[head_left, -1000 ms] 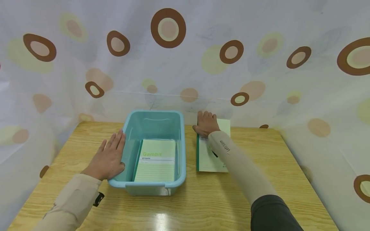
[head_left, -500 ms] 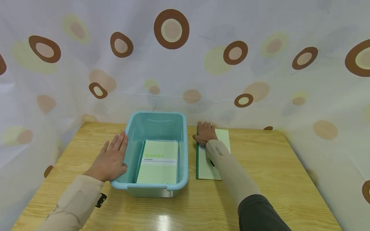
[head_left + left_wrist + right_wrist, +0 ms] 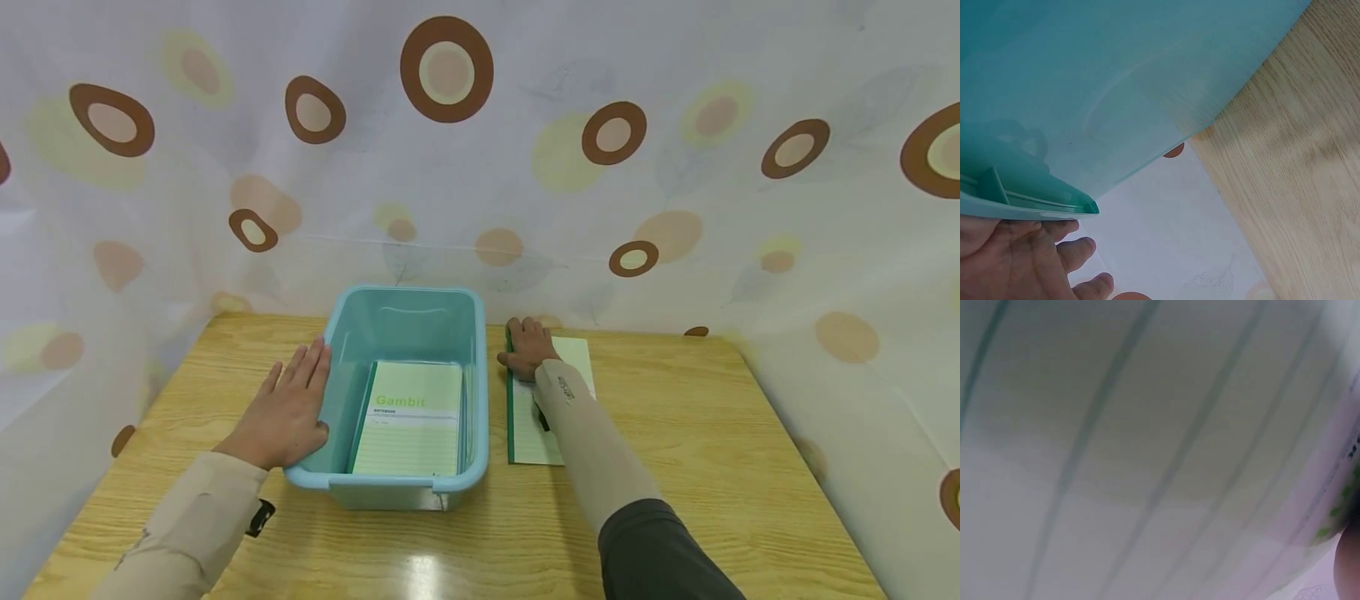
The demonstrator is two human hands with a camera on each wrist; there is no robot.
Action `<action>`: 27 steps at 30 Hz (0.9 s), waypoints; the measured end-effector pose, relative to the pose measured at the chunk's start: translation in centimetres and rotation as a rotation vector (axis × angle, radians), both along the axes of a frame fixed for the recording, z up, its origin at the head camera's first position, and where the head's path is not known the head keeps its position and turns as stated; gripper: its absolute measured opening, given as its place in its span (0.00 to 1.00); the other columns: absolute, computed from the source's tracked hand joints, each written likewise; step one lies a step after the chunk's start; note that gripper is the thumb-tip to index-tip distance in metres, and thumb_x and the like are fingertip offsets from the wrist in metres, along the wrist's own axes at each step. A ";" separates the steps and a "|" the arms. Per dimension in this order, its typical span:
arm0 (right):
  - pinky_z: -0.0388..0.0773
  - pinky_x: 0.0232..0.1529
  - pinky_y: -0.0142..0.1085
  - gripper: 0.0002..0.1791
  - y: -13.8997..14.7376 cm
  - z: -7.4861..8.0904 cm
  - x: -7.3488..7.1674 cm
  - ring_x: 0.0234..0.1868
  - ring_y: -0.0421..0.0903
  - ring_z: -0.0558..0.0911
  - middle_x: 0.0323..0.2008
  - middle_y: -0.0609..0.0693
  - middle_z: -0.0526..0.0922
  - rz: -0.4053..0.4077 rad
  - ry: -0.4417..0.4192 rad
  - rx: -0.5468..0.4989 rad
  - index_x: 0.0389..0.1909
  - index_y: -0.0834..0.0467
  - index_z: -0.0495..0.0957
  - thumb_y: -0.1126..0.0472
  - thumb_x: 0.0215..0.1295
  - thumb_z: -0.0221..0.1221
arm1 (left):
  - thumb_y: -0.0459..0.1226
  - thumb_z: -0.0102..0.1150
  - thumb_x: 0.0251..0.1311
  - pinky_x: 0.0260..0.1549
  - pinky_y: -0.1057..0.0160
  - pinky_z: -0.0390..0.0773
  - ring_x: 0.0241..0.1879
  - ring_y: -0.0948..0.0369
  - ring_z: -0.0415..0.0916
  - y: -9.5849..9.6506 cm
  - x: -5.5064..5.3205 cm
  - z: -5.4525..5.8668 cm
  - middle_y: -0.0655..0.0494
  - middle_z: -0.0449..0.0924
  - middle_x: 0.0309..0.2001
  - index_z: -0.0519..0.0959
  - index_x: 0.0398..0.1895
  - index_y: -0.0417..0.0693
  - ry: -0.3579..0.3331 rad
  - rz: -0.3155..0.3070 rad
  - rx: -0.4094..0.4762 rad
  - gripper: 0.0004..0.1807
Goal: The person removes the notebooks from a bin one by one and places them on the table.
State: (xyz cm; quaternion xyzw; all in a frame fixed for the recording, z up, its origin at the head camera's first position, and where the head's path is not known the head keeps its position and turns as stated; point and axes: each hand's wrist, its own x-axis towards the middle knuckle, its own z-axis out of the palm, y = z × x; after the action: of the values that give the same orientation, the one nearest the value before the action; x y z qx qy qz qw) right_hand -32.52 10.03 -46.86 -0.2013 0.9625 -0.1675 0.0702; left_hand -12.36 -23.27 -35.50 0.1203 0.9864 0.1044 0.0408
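My left hand [image 3: 285,412] lies against the left rim of a light blue plastic tub [image 3: 480,392], its fingers straight. From the left wrist view, that hand [image 3: 1029,262] is at the rim of the tub [image 3: 1116,81]. Inside the tub lies a pale green "Gambit" notebook [image 3: 408,437] with a green spine, and more edges show beside it. To the right of the tub, my right hand [image 3: 528,348] rests on the far left part of another notebook [image 3: 534,433], thumb out to the left. The right wrist view is filled by this notebook's lined cover [image 3: 1147,456].
Both tub and notebook stand on a light wooden table [image 3: 675,450]. Behind and at both sides hangs a white curtain [image 3: 465,183] with brown and yellow circles, close to the table's far edge.
The notebook under my right hand has slid towards me, the hand moving with it, and has shifted little in the last half second. My left hand stays on the tub's rim.
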 end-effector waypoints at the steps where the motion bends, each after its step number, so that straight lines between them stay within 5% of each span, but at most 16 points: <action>1: 0.60 0.49 0.51 0.24 0.1 -0.1 -0.1 0.41 0.55 0.62 0.40 0.58 0.64 0.004 0.001 -0.010 0.54 0.62 0.63 0.52 0.63 0.53 | 0.32 0.48 0.51 0.66 0.34 0.41 0.72 0.36 0.38 0.0 0.0 0.0 0.31 0.38 0.74 0.44 0.72 0.25 0.000 0.000 0.001 0.45; 11: 0.63 0.54 0.50 0.27 0.1 -0.2 -0.4 0.45 0.55 0.65 0.49 0.59 0.66 0.014 -0.027 -0.067 0.64 0.58 0.63 0.58 0.65 0.56 | 0.32 0.48 0.52 0.66 0.34 0.41 0.73 0.36 0.37 -0.1 0.0 0.0 0.32 0.38 0.74 0.44 0.72 0.25 -0.007 0.004 0.000 0.45; 17: 0.52 0.67 0.58 0.28 0.0 0.2 0.0 0.62 0.61 0.65 0.63 0.62 0.63 0.007 -0.024 -0.053 0.67 0.57 0.64 0.60 0.65 0.54 | 0.32 0.48 0.52 0.66 0.34 0.41 0.73 0.36 0.37 0.0 0.0 0.0 0.32 0.37 0.74 0.43 0.72 0.25 -0.007 0.000 0.004 0.45; 27: 0.51 0.66 0.61 0.28 0.5 0.3 0.4 0.68 0.63 0.60 0.69 0.60 0.61 -0.043 -0.020 -0.022 0.67 0.55 0.67 0.58 0.66 0.53 | 0.32 0.47 0.51 0.66 0.33 0.42 0.72 0.36 0.37 0.0 0.1 0.1 0.32 0.38 0.74 0.43 0.72 0.25 -0.007 0.001 0.005 0.45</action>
State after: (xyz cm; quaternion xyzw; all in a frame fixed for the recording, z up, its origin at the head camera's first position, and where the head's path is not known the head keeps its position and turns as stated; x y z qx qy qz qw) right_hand -32.16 10.53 -46.52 -0.1798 0.9640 -0.1814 0.0738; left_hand -12.30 -23.31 -35.39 0.1196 0.9860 0.1073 0.0439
